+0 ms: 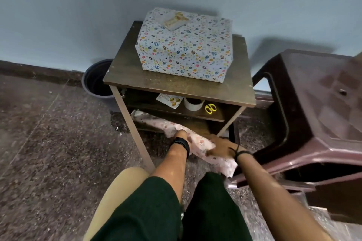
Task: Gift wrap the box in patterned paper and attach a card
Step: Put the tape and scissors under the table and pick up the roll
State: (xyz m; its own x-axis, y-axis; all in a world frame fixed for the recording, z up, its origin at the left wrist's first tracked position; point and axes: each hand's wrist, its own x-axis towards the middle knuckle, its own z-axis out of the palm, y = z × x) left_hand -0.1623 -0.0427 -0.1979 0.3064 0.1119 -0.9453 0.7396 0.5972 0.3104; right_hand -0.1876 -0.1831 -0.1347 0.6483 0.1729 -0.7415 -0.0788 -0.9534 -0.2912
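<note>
A box wrapped in white paper with coloured egg and heart patterns (pixel 186 49) sits on the small brown table (pixel 137 76), and a card (pixel 175 20) lies on its top far corner. Low in front of the table, both hands hold a roll of pink patterned paper (pixel 154 121) that sticks out of the bottom shelf. My left hand (pixel 181 136) grips the roll near its middle. My right hand (pixel 222 147) lies over the roll closer to its near end, fingers wrapped on it.
On the middle shelf lie another card (pixel 170 100), a roll of white tape (pixel 194 102) and yellow-handled scissors (pixel 210 108). A dark bin (pixel 94 82) stands left of the table by the wall. A brown plastic stool (pixel 317 111) lies right. My knees are below.
</note>
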